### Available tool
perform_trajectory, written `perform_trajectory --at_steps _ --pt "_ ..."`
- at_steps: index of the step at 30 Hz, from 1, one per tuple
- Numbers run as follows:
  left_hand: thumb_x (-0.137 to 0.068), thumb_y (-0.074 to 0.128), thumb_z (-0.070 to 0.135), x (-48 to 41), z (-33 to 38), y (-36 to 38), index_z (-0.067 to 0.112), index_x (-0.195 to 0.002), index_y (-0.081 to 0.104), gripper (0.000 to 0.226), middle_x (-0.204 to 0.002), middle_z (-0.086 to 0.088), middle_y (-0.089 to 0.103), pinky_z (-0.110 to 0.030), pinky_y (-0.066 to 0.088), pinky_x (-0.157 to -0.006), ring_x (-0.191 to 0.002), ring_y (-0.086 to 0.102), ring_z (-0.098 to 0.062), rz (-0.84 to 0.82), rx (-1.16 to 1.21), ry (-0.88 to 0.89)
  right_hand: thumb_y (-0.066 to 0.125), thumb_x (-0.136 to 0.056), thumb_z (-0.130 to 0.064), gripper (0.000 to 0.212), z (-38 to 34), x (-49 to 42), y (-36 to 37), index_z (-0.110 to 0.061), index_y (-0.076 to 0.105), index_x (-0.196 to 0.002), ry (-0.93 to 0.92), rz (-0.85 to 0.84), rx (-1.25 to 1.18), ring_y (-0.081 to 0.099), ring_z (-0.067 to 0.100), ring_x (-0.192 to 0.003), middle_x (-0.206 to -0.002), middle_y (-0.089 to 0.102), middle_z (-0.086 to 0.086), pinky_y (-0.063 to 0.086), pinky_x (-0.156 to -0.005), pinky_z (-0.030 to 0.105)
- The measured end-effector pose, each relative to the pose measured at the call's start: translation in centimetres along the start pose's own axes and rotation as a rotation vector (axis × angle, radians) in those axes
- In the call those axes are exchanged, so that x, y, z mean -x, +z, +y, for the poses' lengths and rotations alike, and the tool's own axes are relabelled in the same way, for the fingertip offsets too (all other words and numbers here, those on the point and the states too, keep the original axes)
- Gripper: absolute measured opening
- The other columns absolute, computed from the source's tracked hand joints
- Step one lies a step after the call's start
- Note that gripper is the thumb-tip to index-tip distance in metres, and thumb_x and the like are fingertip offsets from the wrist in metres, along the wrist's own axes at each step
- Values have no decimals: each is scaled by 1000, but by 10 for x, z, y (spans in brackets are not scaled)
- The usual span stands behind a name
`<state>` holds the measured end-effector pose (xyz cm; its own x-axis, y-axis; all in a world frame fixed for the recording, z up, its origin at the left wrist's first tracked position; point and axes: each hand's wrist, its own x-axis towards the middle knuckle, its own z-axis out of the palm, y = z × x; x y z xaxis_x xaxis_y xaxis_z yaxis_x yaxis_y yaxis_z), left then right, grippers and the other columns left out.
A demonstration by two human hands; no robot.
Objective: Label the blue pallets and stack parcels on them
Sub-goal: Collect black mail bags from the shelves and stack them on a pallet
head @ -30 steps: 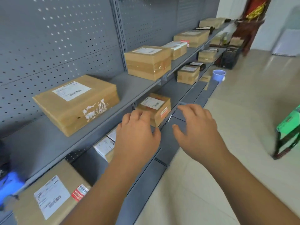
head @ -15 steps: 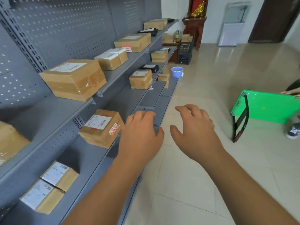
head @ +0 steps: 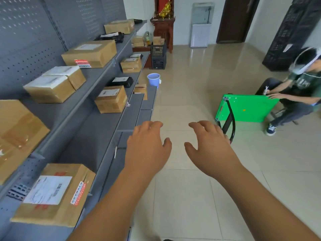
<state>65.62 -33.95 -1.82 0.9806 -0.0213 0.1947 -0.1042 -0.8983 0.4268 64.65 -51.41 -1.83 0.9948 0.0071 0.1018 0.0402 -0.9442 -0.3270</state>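
both palms down and held out over the pale tiled floor (head: 191, 197), empty: left hand (head: 147, 146) with fingers loosely spread and curled at the tips, just beside the front edge of the grey shelving (head: 97, 119); right hand (head: 210, 146) the same, fingers apart and bent, thumb out toward the other. no contact with anything. parcels only on the shelving at left: a taped parcel with a white label (head: 55, 193) on the lower tier nearest, partly covered by the left forearm; a large box (head: 15, 136) on the tier above, cut off by the picture's left edge; a smaller carton (head: 111, 99) further along the lower tier; more cartons behind, labels too blurred to read. blue pallets nowhere in view. a light blue bucket (head: 153, 79) at the far end of the shelving, on the floor. at right, a green panel (head: 246, 108) standing on edge, a seated person (head: 295, 94) touching its top, partly cut off by the right edge.
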Motion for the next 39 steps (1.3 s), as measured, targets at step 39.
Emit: perform_trajectory --at_steps 39 --pt "-98 58 41 -597 39 183 28 -142 52 47 -145 5 50 -39 42 -104 -131 46 -22 -93 -23 -38 54 -95 -44 58 149 -613 47 -27 41 -149 -61 -85 -58 42 25 -132 -150 43 -2 38 -104 41"
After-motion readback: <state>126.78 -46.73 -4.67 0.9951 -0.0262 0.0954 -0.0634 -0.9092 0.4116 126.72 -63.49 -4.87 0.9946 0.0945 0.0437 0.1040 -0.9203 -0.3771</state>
